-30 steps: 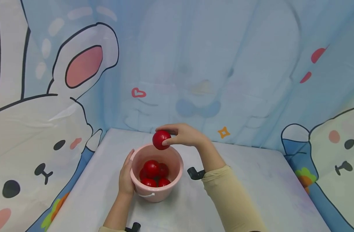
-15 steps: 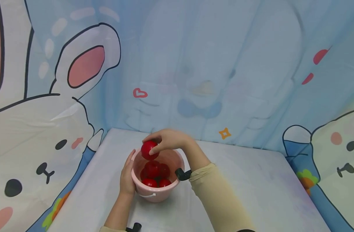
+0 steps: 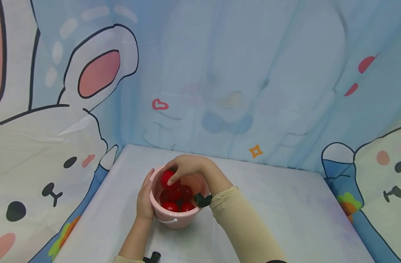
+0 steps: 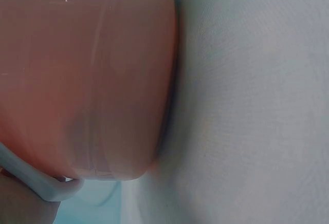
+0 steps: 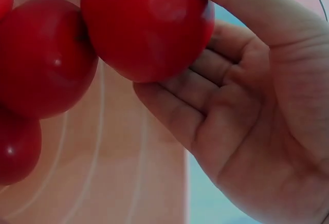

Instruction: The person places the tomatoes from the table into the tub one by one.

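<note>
A pink bucket [image 3: 176, 218] stands upright on the white table, with several red tomatoes [image 3: 170, 206] inside. Against its left wall rests my left hand [image 3: 144, 204], its straight fingers reaching up to the rim; the left wrist view shows the bucket's lower wall [image 4: 87, 80] and base close up. With thumb and fingers my right hand [image 3: 190, 166] holds another tomato [image 3: 168, 179] inside the bucket's mouth, right over the pile. In the right wrist view the held tomato [image 5: 146, 26] sits beside another tomato [image 5: 49, 57], and my thumb and fingertips are around its side.
A white bucket handle [image 4: 38, 175] hangs at the far side of the bucket. Blue cloth [image 3: 226, 73] with printed cartoon animals walls in the back and sides. The white table [image 3: 286, 215] extends to the right of the bucket.
My right hand has carried its tomato left and down, from above the far rim into the bucket. My left hand stays on the bucket's left side, and the bucket keeps its place.
</note>
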Demonstrator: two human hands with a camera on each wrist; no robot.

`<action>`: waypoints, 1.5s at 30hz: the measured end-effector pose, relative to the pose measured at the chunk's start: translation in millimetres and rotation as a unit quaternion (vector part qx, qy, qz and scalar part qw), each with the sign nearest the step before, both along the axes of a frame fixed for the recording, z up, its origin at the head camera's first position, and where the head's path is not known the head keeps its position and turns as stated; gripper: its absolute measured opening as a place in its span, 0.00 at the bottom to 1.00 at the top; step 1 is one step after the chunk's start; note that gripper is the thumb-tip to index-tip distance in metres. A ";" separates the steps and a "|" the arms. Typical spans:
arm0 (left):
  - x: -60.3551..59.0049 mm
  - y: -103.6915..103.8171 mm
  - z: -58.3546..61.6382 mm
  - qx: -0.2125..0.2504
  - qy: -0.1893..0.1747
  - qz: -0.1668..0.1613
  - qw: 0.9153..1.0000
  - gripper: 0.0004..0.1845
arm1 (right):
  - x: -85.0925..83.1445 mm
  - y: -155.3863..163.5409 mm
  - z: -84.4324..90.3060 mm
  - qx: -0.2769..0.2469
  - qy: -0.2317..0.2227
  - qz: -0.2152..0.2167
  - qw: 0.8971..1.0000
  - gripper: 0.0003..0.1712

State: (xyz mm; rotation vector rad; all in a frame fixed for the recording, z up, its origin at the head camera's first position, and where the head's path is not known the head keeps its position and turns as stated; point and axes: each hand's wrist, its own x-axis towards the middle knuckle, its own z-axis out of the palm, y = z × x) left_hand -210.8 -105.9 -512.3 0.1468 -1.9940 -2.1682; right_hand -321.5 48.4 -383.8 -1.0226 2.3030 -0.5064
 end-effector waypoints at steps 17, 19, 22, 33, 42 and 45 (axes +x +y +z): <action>-0.3 -2.3 -1.1 0.000 0.001 -0.015 1.000 0.23 | 3.5 10.4 2.2 -0.015 -0.008 -0.009 1.000 0.31; -0.1 -2.3 -0.9 0.001 0.000 -0.017 1.000 0.23 | 4.9 15.1 4.5 -0.013 0.007 -0.016 1.000 0.30; 0.7 -1.8 -0.9 0.007 0.001 -0.019 1.000 0.23 | 7.8 27.7 8.1 -0.019 0.029 -0.027 0.999 0.29; 2.3 -4.7 0.5 -0.003 0.003 -0.014 1.000 0.23 | 48.2 123.4 11.5 -0.047 0.118 -0.168 0.978 0.31; 2.9 -13.2 0.5 -0.009 -0.015 -0.008 1.000 0.24 | 106.9 178.4 -34.5 -0.009 0.196 -0.254 0.947 0.44; 3.8 -17.2 1.6 -0.010 -0.012 -0.008 1.000 0.24 | 123.2 182.1 -47.5 0.021 0.248 -0.277 0.928 0.48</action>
